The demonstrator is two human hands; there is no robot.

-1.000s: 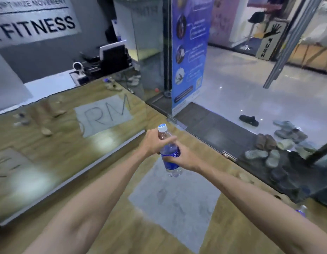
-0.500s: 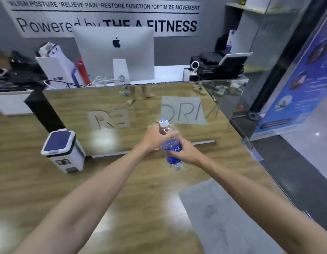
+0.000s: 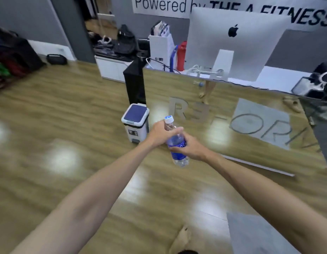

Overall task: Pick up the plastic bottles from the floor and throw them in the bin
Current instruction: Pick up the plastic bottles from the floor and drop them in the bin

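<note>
I hold a clear plastic bottle (image 3: 178, 145) with a blue label and a white cap upright in front of me, in both hands. My left hand (image 3: 161, 135) grips its neck and shoulder just under the cap. My right hand (image 3: 190, 147) is wrapped round the labelled middle. A small white bin (image 3: 135, 123) with a closed dark blue lid stands on the wooden floor just left of my hands and a little beyond them, at the corner of the reception desk.
A mirrored reception desk front (image 3: 223, 114) runs right from the bin, with a computer monitor (image 3: 234, 43) on top. A black panel (image 3: 135, 83) stands behind the bin. A grey mat (image 3: 254, 235) lies at lower right. My bare foot (image 3: 181, 239) shows below. Bags sit at far left.
The view has swung left from the glass entrance to the desk. The bin has come from out of sight to the middle, close to my hands. Both hands keep their grip on the bottle.
</note>
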